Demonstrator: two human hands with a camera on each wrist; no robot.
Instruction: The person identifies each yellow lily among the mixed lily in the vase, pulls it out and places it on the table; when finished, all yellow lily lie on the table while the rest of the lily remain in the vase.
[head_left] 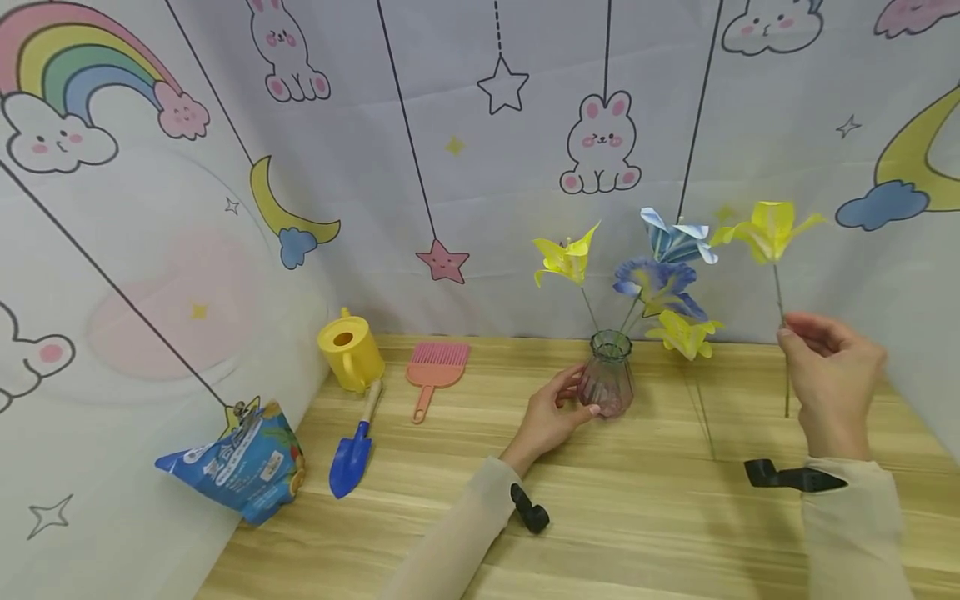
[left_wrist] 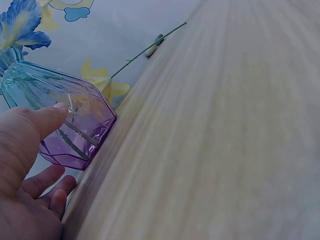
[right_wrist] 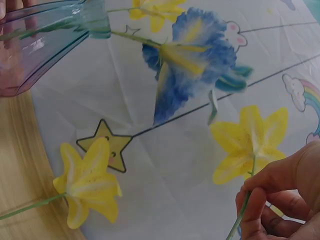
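Note:
My left hand [head_left: 551, 412] holds the glass vase [head_left: 607, 383], its thumb across the front and its fingers at the left side. The vase is faceted, bluish at the neck and purple at the base [left_wrist: 102, 132], and stands upright. From it rise a yellow lily [head_left: 564, 258], a ruffled blue-and-yellow flower [head_left: 658, 285] and a pale blue lily [head_left: 675, 239]. Right of the vase, my right hand [head_left: 836, 375] pinches the thin stem of another yellow lily [head_left: 772, 229] between thumb and fingers, bloom up. One more yellow lily [right_wrist: 87, 185] lies on the table between vase and right hand.
At the left of the wooden table [head_left: 600, 533] are a yellow watering can [head_left: 352, 354], a blue toy shovel [head_left: 351, 462], a pink-and-orange brush [head_left: 435, 375] and a clipped blue bag [head_left: 247, 467]. A printed cloth backdrop [head_left: 510, 183] stands close behind the flowers.

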